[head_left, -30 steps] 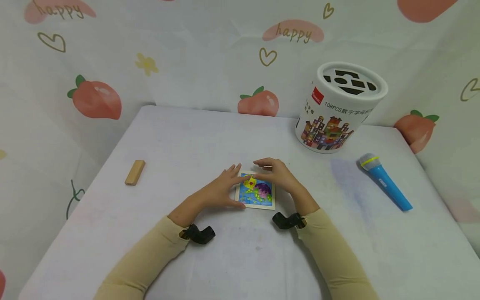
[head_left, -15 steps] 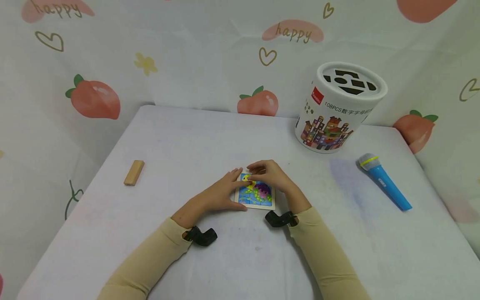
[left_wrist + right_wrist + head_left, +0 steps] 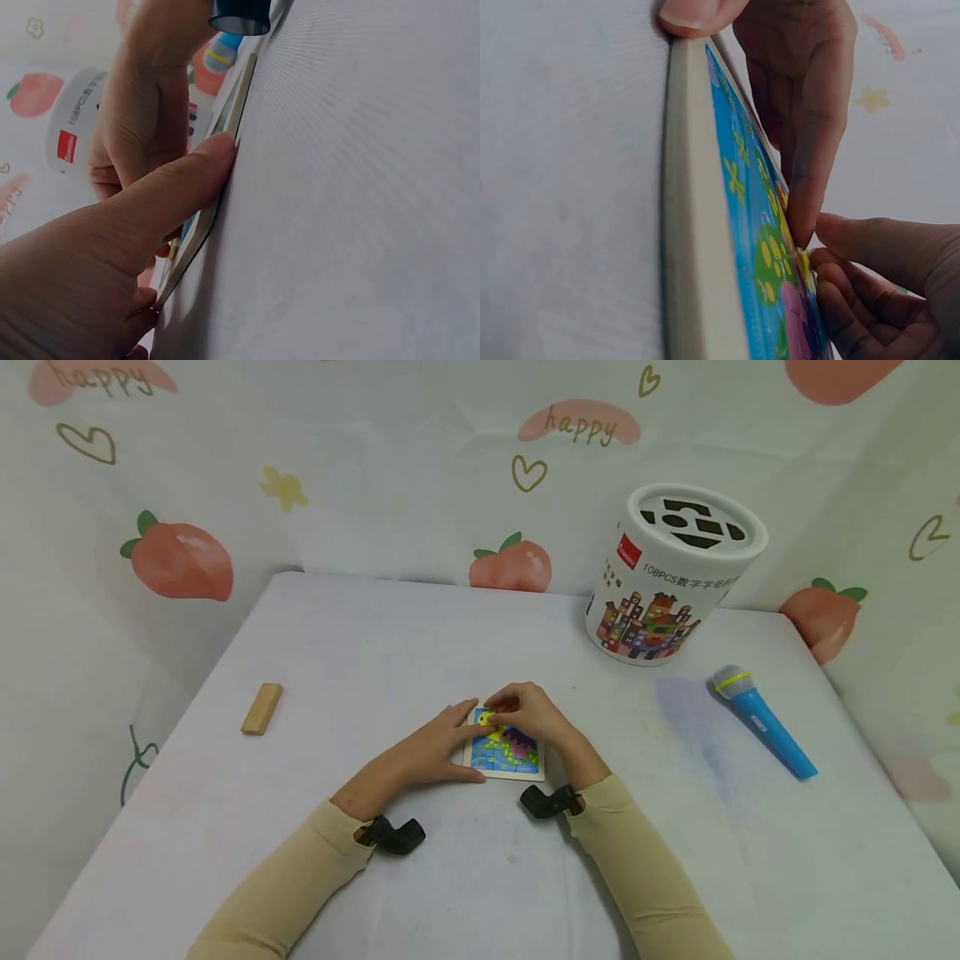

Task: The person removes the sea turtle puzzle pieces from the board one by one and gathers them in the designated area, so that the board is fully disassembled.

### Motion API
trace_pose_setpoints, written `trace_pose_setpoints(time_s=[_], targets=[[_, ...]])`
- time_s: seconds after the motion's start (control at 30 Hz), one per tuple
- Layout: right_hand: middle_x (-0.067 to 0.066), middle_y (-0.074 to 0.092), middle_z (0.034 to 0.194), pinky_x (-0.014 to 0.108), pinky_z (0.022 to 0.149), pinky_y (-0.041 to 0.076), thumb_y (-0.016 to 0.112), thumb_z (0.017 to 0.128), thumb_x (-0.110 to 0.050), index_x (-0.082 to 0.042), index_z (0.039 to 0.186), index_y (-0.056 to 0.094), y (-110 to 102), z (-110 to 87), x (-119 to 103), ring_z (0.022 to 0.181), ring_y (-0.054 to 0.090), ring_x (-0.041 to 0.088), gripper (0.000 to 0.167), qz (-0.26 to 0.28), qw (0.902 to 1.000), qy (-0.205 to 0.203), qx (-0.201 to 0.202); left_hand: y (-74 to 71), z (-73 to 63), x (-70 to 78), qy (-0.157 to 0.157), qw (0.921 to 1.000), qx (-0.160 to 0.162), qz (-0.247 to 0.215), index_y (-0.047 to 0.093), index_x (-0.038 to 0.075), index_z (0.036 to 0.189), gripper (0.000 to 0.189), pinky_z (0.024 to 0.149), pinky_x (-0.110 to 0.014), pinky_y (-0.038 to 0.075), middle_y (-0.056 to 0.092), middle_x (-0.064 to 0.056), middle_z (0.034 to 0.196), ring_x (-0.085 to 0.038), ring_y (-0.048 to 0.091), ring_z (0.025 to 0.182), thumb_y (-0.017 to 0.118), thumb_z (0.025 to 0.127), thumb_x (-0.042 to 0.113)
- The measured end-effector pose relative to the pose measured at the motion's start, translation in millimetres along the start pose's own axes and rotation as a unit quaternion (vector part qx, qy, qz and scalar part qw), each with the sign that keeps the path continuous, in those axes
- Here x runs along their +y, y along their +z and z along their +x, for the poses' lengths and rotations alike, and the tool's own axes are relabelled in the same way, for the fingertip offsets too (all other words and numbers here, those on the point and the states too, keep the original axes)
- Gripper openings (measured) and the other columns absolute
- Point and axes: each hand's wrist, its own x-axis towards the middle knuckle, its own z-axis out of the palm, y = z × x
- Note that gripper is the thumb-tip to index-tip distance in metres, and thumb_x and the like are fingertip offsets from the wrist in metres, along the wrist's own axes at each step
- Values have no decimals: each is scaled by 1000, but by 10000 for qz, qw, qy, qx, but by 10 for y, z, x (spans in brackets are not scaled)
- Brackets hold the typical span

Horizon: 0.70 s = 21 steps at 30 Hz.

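Observation:
A small wood-framed jigsaw puzzle (image 3: 517, 765) with a blue, yellow and purple picture lies on the table. My left hand (image 3: 429, 748) spans its left side: the thumb presses the near edge, the index fingertip touches the picture, and other fingers are at the far-left edge. Over the puzzle's upper part is my right hand (image 3: 534, 713), its thumb and fingertips drawn together. In the right wrist view they pinch a yellow bit of puzzle piece (image 3: 805, 259) right beside the left index fingertip. Most of that piece is hidden by the fingers.
A wooden block (image 3: 262, 709) lies at the left of the table. At the back right stands a white lidded bucket (image 3: 675, 572) with shape-cut holes. A blue toy microphone (image 3: 768, 722) lies to the right. Behind hangs a peach-printed cloth (image 3: 405, 485).
My right hand has moved left over the puzzle, and its spread thumb and fingers have come together there. The left hand stays at the puzzle's left side. The whole view shifts slightly.

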Motion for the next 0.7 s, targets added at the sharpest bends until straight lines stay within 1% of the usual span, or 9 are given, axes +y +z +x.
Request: trace_pose_setpoints(time_s=[0.13, 0.3, 0.4, 0.53, 0.7], targets=[[13, 66, 97, 28, 78, 52, 67, 84, -8, 2, 107, 67, 17, 4, -1, 83, 61, 17, 24, -29, 10000, 8, 49, -1, -14, 2, 46, 10000, -24, -3, 42, 19, 142, 74, 114, -53, 18, 11, -17, 156, -38, 10, 143, 70, 79, 47], [14, 65, 96, 27, 76, 52, 67, 84, -6, 2, 106, 68, 28, -2, -13, 82, 62, 18, 24, -143, 9999, -73, 32, 7, -51, 10, 62, 9997, -224, -31, 39, 17, 143, 71, 115, -53, 14, 6, -16, 157, -34, 4, 145, 66, 83, 46], [15, 65, 95, 27, 75, 52, 67, 84, -6, 3, 106, 67, 31, -6, -32, 82, 63, 19, 24, -156, 9998, -110, 9, 12, -71, 10, 89, 9996, -266, -55, 41, 17, 142, 68, 114, -53, 17, 6, -16, 157, -34, 4, 145, 64, 85, 44], [15, 65, 96, 26, 74, 53, 68, 83, -5, 4, 106, 67, 35, -6, -48, 82, 63, 19, 24, -184, 9998, -96, -12, 11, -79, 14, 83, 9997, -220, -102, 44, 18, 140, 64, 113, -52, 21, 9, -18, 156, -34, 6, 145, 64, 85, 42], [14, 63, 98, 26, 75, 52, 68, 83, -6, 2, 106, 68, 34, -13, -64, 83, 63, 18, 24, -316, 9995, -37, -22, 2, -74, 30, 4, 9996, -244, -152, 46, 18, 139, 62, 113, -52, 22, 9, -17, 156, -33, 6, 145, 65, 85, 40]])
